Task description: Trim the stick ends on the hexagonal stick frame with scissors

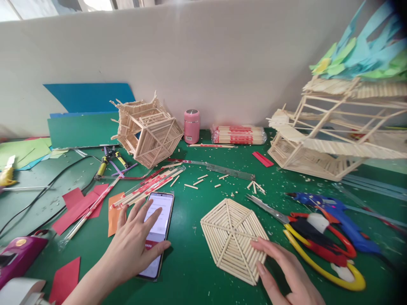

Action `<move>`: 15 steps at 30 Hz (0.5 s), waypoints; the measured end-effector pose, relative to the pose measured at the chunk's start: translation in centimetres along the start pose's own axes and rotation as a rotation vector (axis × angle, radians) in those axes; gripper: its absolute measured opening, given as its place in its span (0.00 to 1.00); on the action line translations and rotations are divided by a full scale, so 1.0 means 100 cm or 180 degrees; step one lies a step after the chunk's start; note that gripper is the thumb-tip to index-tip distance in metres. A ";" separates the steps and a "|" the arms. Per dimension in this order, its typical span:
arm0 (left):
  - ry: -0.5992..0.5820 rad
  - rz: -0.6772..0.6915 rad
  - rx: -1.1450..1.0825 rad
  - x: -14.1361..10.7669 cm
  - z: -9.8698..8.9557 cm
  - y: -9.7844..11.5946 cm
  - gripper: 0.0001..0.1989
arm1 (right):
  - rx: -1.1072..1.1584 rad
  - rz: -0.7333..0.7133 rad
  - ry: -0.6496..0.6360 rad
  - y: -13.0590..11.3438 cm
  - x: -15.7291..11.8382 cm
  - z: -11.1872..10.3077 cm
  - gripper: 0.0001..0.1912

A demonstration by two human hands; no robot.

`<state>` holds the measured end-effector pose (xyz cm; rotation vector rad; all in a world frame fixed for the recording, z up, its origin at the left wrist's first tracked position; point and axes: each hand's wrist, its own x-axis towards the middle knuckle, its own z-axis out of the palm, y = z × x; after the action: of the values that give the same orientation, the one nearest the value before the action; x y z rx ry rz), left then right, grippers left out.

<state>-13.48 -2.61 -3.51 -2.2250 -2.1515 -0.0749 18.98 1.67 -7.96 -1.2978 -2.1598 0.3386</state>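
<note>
My left hand (136, 239) is spread over a smartphone (157, 231) with a lit, mostly white screen, its fingers apart and partly covering it. A flat, many-sided panel of light wooden sticks (230, 228), with sticks running like spokes from its middle, lies on the green table. At the panel's right edge is my right hand (282, 269), thumb and a fingertip touching its top, fingers apart. To the right lie scissors (330, 250) with yellow and red handles. Behind them rests a blue glue gun (338, 216).
A stick-built frame (155, 135), a pink flask (191, 127) and bundled sticks (238, 134) stand along the wall. A larger stick structure (337, 131) topped with paper leaves is at right. Pliers (110, 161), red paper (78, 207) and a purple tool (22, 256) lie left.
</note>
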 end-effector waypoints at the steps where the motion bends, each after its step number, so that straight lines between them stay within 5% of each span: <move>1: -0.0026 -0.0010 0.0010 -0.002 0.000 0.001 0.30 | 0.0010 0.0027 -0.0012 -0.001 0.000 0.000 0.15; 15: 0.0063 0.0004 0.0088 -0.017 -0.001 0.005 0.28 | 0.0099 0.0071 -0.0006 -0.002 0.002 -0.001 0.14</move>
<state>-12.99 -4.32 -3.53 -2.2012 -2.1279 -0.0663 18.85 1.72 -7.66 -1.3055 -2.1348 0.3811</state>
